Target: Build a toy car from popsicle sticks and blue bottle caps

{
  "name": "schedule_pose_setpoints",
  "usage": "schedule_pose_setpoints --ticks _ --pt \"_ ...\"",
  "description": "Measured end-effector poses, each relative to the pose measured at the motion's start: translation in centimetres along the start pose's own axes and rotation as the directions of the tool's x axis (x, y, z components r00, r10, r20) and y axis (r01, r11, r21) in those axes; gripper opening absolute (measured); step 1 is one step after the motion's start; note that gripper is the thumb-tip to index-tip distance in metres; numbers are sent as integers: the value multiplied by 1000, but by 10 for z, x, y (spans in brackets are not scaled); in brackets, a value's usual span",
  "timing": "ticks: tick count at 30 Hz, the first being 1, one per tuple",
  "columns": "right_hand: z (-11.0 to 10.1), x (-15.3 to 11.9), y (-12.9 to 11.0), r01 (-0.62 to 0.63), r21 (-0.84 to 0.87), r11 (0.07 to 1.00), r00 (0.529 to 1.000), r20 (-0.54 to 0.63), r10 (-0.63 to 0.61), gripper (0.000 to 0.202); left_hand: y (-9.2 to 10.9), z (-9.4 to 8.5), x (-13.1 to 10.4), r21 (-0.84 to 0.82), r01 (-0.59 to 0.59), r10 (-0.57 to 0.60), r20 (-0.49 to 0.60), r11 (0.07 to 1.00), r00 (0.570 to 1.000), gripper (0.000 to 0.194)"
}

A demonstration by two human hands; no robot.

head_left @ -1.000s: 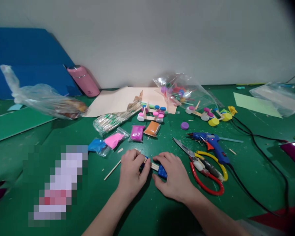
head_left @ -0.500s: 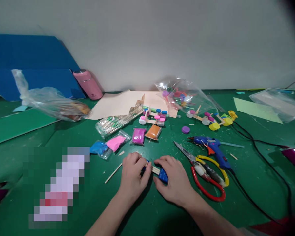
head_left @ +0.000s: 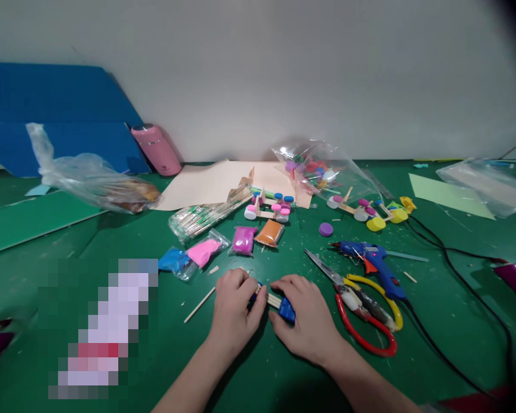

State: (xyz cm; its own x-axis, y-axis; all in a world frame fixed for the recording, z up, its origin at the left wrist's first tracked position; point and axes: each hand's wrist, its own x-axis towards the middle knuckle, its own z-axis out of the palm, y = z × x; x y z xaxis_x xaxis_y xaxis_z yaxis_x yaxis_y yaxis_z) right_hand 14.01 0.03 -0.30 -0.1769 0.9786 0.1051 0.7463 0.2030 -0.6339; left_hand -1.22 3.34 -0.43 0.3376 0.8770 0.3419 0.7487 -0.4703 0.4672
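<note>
At the near middle of the green tabletop point(head_left: 258, 367), a person's left hand point(head_left: 237, 304) was closed, thumb against fingers, on the left end of a short bundle of pale wooden sticks with blue ends point(head_left: 274, 300). The right hand point(head_left: 304, 316) arched over the bundle's right end, thumb and fingertips apart; whether it gripped firmly could not be told. A thin pale wooden stick point(head_left: 199, 305) lay just left of the left hand. Right of the right hand lay scissors with one red and one yellow handle point(head_left: 365, 310), and beyond them a blue hot-glue gun with an orange trigger point(head_left: 372, 255). At the far left, a pink cylindrical bottle point(head_left: 157, 150) leaned, bearing a small pale mark too tiny to read. At the near left, a pale lilac-and-red object point(head_left: 107, 327) was pixelated, leaving any lettering illegible.
</note>
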Motion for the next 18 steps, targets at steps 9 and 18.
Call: schedule_pose_setpoints --ticks 9,18 --pt "1 1 -1 -6 -4 1000 1000 0 6 32 -1 0 0 -8 -4 4 -2 1000 1000 23" --pt "1 1 0 1 -12 1000 1000 -4 -1 33 0 0 1 -10 -3 2 -4 1000 1000 22"
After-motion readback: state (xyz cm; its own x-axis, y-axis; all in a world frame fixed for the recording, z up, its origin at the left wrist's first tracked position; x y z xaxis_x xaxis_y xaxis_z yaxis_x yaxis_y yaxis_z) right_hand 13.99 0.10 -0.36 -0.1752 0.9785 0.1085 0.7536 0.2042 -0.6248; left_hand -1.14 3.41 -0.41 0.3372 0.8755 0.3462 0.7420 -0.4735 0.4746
